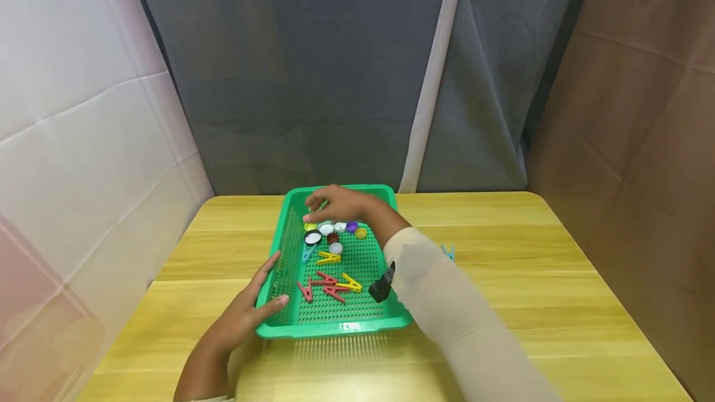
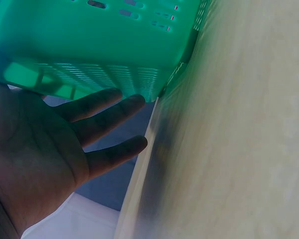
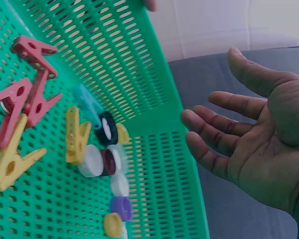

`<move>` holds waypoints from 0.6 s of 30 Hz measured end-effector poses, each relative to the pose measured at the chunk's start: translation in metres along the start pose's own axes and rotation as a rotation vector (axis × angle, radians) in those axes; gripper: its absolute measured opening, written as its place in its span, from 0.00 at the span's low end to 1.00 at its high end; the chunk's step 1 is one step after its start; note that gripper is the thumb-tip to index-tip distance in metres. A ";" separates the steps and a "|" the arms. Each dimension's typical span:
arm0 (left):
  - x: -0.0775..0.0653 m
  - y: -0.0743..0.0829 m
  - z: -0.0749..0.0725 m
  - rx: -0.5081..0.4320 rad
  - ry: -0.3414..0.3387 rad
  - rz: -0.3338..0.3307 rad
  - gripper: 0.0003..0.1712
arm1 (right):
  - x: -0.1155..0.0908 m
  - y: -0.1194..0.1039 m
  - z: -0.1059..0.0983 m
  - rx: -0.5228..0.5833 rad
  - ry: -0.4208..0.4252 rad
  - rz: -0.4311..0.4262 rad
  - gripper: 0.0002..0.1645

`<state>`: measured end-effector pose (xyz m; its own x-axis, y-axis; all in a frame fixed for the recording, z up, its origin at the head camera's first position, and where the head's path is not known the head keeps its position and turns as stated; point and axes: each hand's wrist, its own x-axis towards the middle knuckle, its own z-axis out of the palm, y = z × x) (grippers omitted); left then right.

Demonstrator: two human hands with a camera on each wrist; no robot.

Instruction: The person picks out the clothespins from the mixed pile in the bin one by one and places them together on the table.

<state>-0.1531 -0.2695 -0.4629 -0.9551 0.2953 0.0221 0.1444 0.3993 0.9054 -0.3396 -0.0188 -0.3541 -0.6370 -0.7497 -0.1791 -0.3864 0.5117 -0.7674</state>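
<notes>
A green plastic basket (image 1: 335,329) stands on the table. Inside its near half lie several red clothespins (image 1: 333,292) and a yellow clothespin (image 1: 350,283). Another yellow clothespin (image 1: 328,259) and a blue clothespin (image 1: 308,254) lie further back, beside several bottle caps: white (image 1: 326,229), purple (image 1: 352,227), brown, yellow and black-rimmed (image 3: 105,128). My left hand (image 1: 244,315) rests at the basket's left side, thumb over the rim, other fingers straight along the outside. Above the basket's far end hovers my right hand (image 1: 337,202), fingers loosely bent, with nothing in it.
A light blue clothespin (image 1: 449,253) lies on the wooden table (image 1: 530,303) to the right of the basket, partly behind the right sleeve (image 1: 458,309). Grey cloth (image 1: 313,79) hangs behind the table, with white cloth on the left and brown cloth on the right.
</notes>
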 end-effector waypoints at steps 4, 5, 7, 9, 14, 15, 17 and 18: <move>-0.002 0.000 -0.001 -0.006 0.000 -0.014 0.50 | 0.007 0.006 0.009 -0.002 -0.003 0.014 0.39; -0.002 0.000 -0.001 -0.009 0.000 -0.019 0.50 | 0.008 0.007 0.011 0.000 -0.006 0.019 0.39; -0.003 0.000 -0.001 -0.018 -0.003 -0.027 0.50 | 0.011 0.009 0.015 -0.007 -0.016 0.025 0.39; -0.003 0.000 -0.001 -0.022 -0.007 -0.029 0.51 | 0.013 0.011 0.018 -0.004 -0.026 0.029 0.38; -0.002 -0.002 -0.001 -0.025 -0.017 -0.011 0.50 | 0.018 0.011 0.025 -0.031 -0.070 0.059 0.40; -0.001 -0.002 -0.002 -0.027 -0.019 -0.007 0.50 | 0.019 0.011 0.026 -0.064 -0.082 0.063 0.40; 0.000 -0.003 -0.002 -0.030 -0.025 -0.002 0.50 | 0.022 0.012 0.029 -0.124 -0.111 0.062 0.41; 0.000 -0.004 -0.003 -0.033 -0.028 -0.002 0.50 | 0.023 0.012 0.031 -0.160 -0.120 0.060 0.41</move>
<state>-0.1546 -0.2731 -0.4652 -0.9477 0.3189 0.0093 0.1340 0.3712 0.9189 -0.3383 -0.0430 -0.3862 -0.5817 -0.7557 -0.3009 -0.4572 0.6097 -0.6474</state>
